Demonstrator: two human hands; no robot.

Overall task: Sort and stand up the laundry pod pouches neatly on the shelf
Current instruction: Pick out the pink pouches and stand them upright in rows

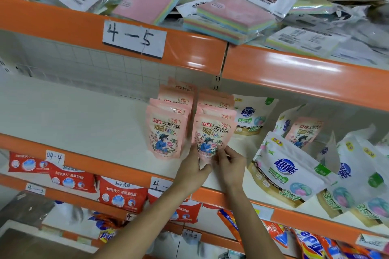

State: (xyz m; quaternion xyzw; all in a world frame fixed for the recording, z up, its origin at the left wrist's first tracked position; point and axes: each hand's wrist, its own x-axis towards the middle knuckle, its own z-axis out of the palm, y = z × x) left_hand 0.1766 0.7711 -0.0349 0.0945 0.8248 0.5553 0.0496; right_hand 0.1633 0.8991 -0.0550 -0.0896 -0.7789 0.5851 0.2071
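Middle shelf (73, 115): bare cream deck across the left half of frame, orange front edge. Handwritten "4-5" label (133, 38) sits on the beam above it, upper left of centre. Red packets (122, 194) hang along the tier below, lower left.

Centre of frame: pink pouches stand upright in two rows, front to back, side by side. The left row (166, 132) stands free, nothing touching it. The front pouch of the right row (212, 132) is upright on the deck and held at its base by both hands. Left hand (192, 167) grips the lower left corner, thumb across the front. Right hand (230, 163) pinches the lower right corner, fingers curled.

Just right of the pink rows: one white pouch (250, 115) stands upright near the back of the shelf. Further right, a stray pink pouch (304, 131) leans among white ones. A large white pouch (288, 174) leans tilted at the shelf front, and more white pouches lie in a jumble toward the right edge.

Top tier, upper centre to right: loose heap of sticky note packs (231, 17).
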